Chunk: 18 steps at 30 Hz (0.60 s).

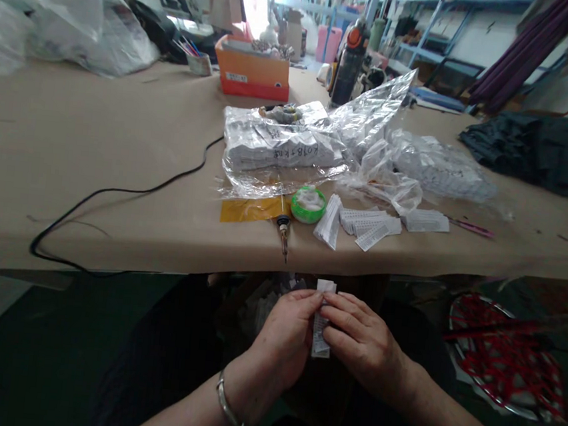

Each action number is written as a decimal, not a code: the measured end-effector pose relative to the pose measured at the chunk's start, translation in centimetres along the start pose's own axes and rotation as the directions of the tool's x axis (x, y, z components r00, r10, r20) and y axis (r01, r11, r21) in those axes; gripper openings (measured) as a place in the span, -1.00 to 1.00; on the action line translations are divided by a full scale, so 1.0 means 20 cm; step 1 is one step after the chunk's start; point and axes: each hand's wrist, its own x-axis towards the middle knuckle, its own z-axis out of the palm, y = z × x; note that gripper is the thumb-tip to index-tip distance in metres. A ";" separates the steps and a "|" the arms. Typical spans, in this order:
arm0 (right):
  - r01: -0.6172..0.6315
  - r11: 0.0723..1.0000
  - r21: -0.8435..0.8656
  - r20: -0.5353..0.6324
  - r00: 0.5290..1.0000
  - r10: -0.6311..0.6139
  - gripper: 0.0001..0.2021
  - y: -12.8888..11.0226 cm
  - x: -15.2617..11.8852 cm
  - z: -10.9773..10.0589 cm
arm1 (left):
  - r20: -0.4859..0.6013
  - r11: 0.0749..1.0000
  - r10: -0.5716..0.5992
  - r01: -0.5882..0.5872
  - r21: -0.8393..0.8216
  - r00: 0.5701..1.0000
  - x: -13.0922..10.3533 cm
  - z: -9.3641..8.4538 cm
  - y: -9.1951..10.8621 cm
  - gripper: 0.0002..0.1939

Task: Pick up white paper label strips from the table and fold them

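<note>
Just below the table edge, a thin stack of white printed labels is pinched between both hands. My left hand grips it from the left, with the thumb near the upper end. From the right, my right hand has its fingers bent over the stack's face. Above them, a soldering iron with a black cord lies with its tip past the table edge. Beside it sit a green round tin with whitish material inside and several fanned piles of labels.
Plastic-wrapped white bundles lie mid-table behind an amber strip. Farther back stand an orange box and a dark bottle. Pink-handled tweezers or scissors lie right. A basket of red straps is low at right.
</note>
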 end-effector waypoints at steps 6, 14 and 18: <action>-0.030 0.996 0.082 0.017 0.999 0.029 -0.86 -0.01 -0.01 0.01 | 0.040 1.000 -0.011 0.011 0.006 0.999 0.00 -0.02 0.00 -0.86; -0.692 0.339 0.638 0.220 0.585 0.780 -0.80 0.00 0.02 -0.03 | 0.003 0.971 -0.149 0.146 0.187 0.989 -0.06 -0.02 0.00 -0.82; -0.728 0.001 0.686 0.480 0.453 0.751 -0.80 0.00 0.08 0.00 | 0.057 0.955 -0.182 0.163 0.247 0.982 -0.09 -0.02 -0.02 -0.78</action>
